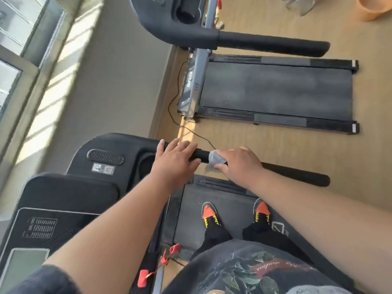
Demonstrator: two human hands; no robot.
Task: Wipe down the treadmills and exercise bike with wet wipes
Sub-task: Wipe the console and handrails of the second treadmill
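Head: right hand [239, 164] covers most of wipe [215, 159].

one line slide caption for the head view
Right hand grips a wet wipe around the treadmill handrail; left hand rests on it.

The floor [275, 149] is light wooden boards, with sun on it near the wall at the left. Two treadmills stand directly on it: the far treadmill [275, 90] with its dark belt, and the near treadmill [191, 209], well apart. A thin black cable [180, 124] lies on the boards between them. An orange basin [375, 9] sits at the far right.
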